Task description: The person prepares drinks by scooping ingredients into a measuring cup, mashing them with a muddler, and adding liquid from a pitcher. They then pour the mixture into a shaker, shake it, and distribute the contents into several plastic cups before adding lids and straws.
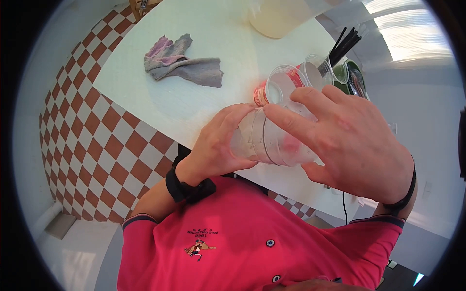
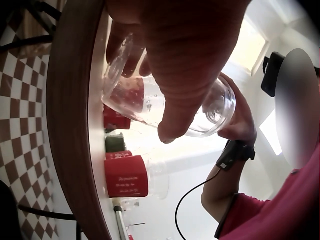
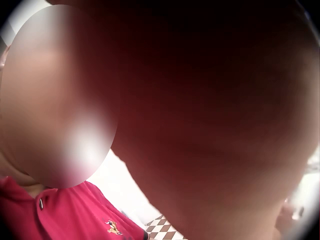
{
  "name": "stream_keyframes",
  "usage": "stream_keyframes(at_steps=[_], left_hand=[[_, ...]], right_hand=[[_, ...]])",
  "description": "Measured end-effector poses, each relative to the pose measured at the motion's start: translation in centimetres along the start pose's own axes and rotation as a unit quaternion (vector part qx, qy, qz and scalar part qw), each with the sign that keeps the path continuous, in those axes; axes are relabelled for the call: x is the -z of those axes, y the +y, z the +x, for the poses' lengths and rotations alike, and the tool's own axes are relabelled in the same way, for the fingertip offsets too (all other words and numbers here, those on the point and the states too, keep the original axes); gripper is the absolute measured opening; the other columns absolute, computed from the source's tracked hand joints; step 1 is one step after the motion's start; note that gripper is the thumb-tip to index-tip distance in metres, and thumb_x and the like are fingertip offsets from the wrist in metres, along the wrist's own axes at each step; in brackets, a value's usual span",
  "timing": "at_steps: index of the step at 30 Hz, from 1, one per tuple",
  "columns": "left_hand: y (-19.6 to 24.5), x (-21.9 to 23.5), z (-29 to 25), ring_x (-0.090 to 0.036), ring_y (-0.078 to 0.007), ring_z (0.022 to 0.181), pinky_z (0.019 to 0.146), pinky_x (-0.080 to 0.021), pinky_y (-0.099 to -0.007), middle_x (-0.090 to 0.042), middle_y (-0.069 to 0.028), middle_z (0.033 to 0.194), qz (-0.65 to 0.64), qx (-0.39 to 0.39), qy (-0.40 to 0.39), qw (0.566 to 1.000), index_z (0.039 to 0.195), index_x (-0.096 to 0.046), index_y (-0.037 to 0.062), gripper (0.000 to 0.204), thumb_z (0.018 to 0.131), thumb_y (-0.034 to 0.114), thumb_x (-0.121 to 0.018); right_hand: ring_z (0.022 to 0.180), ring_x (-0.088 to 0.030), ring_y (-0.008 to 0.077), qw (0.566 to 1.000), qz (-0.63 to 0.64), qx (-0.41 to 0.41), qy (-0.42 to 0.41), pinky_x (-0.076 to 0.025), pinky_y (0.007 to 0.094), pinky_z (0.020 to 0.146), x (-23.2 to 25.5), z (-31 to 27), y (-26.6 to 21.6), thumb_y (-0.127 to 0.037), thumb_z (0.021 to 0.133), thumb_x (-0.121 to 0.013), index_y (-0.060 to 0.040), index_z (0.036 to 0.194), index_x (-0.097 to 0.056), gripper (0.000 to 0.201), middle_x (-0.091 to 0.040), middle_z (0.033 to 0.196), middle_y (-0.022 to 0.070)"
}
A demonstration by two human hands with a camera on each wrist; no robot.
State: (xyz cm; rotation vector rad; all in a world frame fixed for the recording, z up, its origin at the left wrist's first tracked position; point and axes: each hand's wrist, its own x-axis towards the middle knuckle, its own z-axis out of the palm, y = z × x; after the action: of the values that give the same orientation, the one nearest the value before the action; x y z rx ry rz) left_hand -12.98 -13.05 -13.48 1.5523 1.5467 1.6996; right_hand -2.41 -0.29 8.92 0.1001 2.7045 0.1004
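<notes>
Between both hands is a clear plastic cup [image 1: 264, 136], tilted on its side, with a ridge round its middle and droplets on its wall. My left hand [image 1: 216, 138] grips one end, its thumb lying along the wall in the left wrist view. The right hand [image 1: 347, 133] spans the other end, index finger on the wall and thumb on the near side. In the left wrist view, the wide rim points toward the table, while the right hand [image 2: 240, 112] holds the rounded far end. The right wrist view is mostly filled by the dark, blurred hand.
Just beyond the hands stand a red-printed cup [image 1: 260, 94] and clear cups [image 1: 315, 70]. Black straws [image 1: 344, 46] stick up behind them. A grey and pink cloth [image 1: 184, 65] lies on the white table [image 1: 126, 68]. A large container [image 1: 274, 22] stands at the back.
</notes>
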Motion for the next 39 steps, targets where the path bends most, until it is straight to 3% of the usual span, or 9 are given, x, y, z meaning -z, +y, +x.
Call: stream_keyframes(at_steps=[7, 14, 25, 28, 31, 34, 35, 37, 39], left_hand=[[-0.5, 0.1, -0.1, -0.058, -0.0360, 0.119, 0.100, -0.050, -0.0427, -0.058, -0.0166, 0.131, -0.014, -0.012, 0.000, 1.000, 0.138, -0.045, 0.0058, 0.095, 0.054, 0.012, -0.091], [-0.7, 0.3, -0.3, -0.057, -0.0367, 0.120, 0.100, -0.050, -0.0429, -0.058, -0.0168, 0.131, -0.025, 0.003, -0.003, 1.000, 0.137, -0.045, 0.0060, 0.094, 0.055, 0.010, -0.090], [-1.1, 0.5, -0.8, -0.059, -0.0351, 0.119, 0.098, -0.051, -0.0410, -0.057, -0.0165, 0.132, 0.007, -0.002, -0.005, 1.000, 0.137, -0.045, 0.0029, 0.095, 0.057, 0.014, -0.094], [-1.0, 0.4, -0.4, -0.060, -0.0339, 0.119, 0.097, -0.051, -0.0411, -0.056, -0.0179, 0.133, -0.013, 0.048, -0.051, 0.997, 0.137, -0.045, 0.0024, 0.095, 0.059, 0.018, -0.096], [-0.9, 0.1, -0.6, -0.063, -0.0310, 0.115, 0.094, -0.052, -0.0402, -0.058, -0.0184, 0.130, -0.025, 0.046, -0.018, 0.998, 0.136, -0.047, 0.0014, 0.091, 0.061, 0.020, -0.096], [3.2, 1.1, 1.5, -0.064, -0.0290, 0.113, 0.093, -0.053, -0.0392, -0.061, -0.0177, 0.126, -0.209, 0.088, -0.024, 0.974, 0.133, -0.050, 0.0011, 0.087, 0.062, 0.021, -0.095], [3.6, 1.0, 0.9, -0.065, -0.0274, 0.111, 0.092, -0.053, -0.0383, -0.063, -0.0168, 0.124, -0.218, 0.131, -0.010, 0.967, 0.133, -0.052, 0.0018, 0.085, 0.062, 0.022, -0.095], [2.5, 1.3, -1.2, -0.064, -0.0267, 0.114, 0.093, -0.052, -0.0386, -0.062, -0.0173, 0.127, -0.166, 0.095, -0.036, 0.981, 0.134, -0.052, 0.0021, 0.084, 0.063, 0.020, -0.094], [1.5, 1.6, -2.1, -0.063, -0.0265, 0.115, 0.094, -0.052, -0.0389, -0.061, -0.0178, 0.129, -0.117, 0.058, -0.069, 0.989, 0.135, -0.052, 0.0022, 0.084, 0.064, 0.019, -0.093]], right_hand=[[0.088, -0.062, 0.0257, 0.999, 0.004, 0.046, 0.015, -0.050, 0.0368, 0.071, -1.5, 1.8, -0.2, -0.020, 0.060, -0.086, -0.0140, 0.133, -0.057, 0.079, -0.060, 0.113, 0.0071], [0.086, -0.062, 0.0219, 0.999, 0.004, 0.042, -0.017, -0.049, 0.0334, 0.066, -1.3, 2.6, -0.7, -0.035, 0.051, -0.090, -0.0118, 0.133, -0.058, 0.090, -0.061, 0.114, 0.0074], [0.073, -0.059, 0.0206, 0.994, -0.053, 0.078, 0.048, -0.047, 0.0317, 0.057, -1.8, 4.4, -2.6, -0.032, 0.053, -0.091, -0.0036, 0.117, -0.060, 0.077, -0.062, 0.096, 0.0104], [0.076, -0.060, 0.0221, 0.994, -0.011, 0.081, 0.069, -0.048, 0.0329, 0.057, -1.6, 4.1, -2.1, -0.034, 0.057, -0.091, -0.0033, 0.125, -0.057, 0.081, -0.061, 0.096, 0.0100], [0.089, -0.064, 0.0261, 0.998, 0.019, 0.021, 0.061, -0.052, 0.0357, 0.065, -0.7, 2.9, -2.5, -0.037, 0.063, -0.089, -0.0030, 0.136, -0.050, 0.089, -0.062, 0.108, 0.0131], [0.109, -0.063, 0.0311, 0.960, 0.175, 0.022, 0.219, -0.054, 0.0397, 0.079, -1.2, 0.1, -1.6, -0.040, 0.068, -0.087, -0.0023, 0.147, -0.039, 0.100, -0.060, 0.125, 0.0179], [0.114, -0.061, 0.0323, 0.939, 0.221, 0.011, 0.262, -0.053, 0.0407, 0.084, -2.0, -0.9, -1.6, -0.041, 0.068, -0.087, -0.0021, 0.149, -0.037, 0.103, -0.057, 0.130, 0.0194], [0.122, -0.057, 0.0345, 0.883, 0.305, -0.006, 0.357, -0.051, 0.0428, 0.094, -4.1, -2.8, -1.7, -0.043, 0.070, -0.087, -0.0015, 0.153, -0.031, 0.108, -0.052, 0.140, 0.0224], [0.126, -0.054, 0.0351, 0.844, 0.366, -0.034, 0.391, -0.049, 0.0425, 0.100, -6.7, -4.7, -2.2, -0.044, 0.069, -0.088, -0.0012, 0.154, -0.027, 0.113, -0.048, 0.144, 0.0222]])
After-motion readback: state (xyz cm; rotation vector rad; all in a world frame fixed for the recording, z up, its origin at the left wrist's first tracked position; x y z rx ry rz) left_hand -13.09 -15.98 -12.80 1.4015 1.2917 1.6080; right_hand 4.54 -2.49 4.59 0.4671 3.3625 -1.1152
